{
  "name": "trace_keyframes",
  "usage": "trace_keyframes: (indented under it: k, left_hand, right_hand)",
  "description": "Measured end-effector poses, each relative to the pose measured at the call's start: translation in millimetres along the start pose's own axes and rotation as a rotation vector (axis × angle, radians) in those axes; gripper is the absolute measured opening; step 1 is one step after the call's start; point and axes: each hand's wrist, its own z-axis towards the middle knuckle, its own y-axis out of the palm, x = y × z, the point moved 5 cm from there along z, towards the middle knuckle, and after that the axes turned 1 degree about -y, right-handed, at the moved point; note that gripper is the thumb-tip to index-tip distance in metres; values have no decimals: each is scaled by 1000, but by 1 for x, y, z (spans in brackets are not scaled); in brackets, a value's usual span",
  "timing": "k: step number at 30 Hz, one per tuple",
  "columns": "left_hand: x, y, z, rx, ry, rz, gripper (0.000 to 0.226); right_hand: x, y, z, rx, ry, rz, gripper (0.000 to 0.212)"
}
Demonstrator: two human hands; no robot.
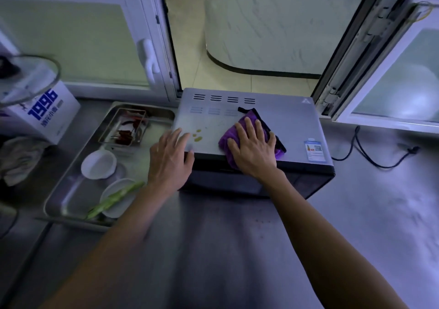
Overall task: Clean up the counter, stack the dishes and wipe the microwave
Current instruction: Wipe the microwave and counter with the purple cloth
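Note:
A grey microwave (292,120) stands on the steel counter below an open window. My right hand (253,148) lies flat, fingers spread, on a purple cloth (249,120) on the microwave's top near its front edge. A few yellowish spots (197,136) mark the top just left of the cloth. My left hand (169,157) rests on the microwave's front left corner, fingers apart, holding nothing. Left of the microwave a metal tray (71,189) carries a white bowl (98,164), a white dish (117,204) with a green vegetable stalk (114,200) across it, and a small metal tray of red chillies (126,128).
A white box printed 1996 (45,113) with a glass lid (28,80) on it stands at the far left, a crumpled grey cloth (19,159) before it. A black power cable (370,156) trails on the counter right of the microwave. An open window sash (389,71) juts in at the right.

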Motion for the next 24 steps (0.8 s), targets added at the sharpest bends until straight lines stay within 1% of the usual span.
trace_keyframes:
  k: [5,7,10,12,14,18,21,24]
  left_hand:
    - [-52,-8,0,69,-17,-105,35]
    - [-69,-9,2,63,-27,-147,34]
    - [-91,-12,4,23,-39,-212,41]
    - [-102,-14,6,-2,-37,-249,46]
    - [-108,-14,8,-12,-22,-274,45]
    - [-112,-6,14,-61,19,-286,31]
    - [-103,2,18,-97,76,-293,33]
    - [-86,4,25,-87,108,-294,30]
  right_hand:
    - [-58,17,20,-14,-41,4,70]
    - [-81,23,28,-19,-50,-1,71]
    - [-115,31,40,-27,-74,-2,71]
    - [-134,36,49,-31,-80,0,71]
    - [-147,39,57,-29,-73,-4,71]
    - [-148,40,62,-1,-74,-10,67]
    - [-137,35,61,20,-40,-7,66]
    - [-110,27,58,18,34,-6,66]
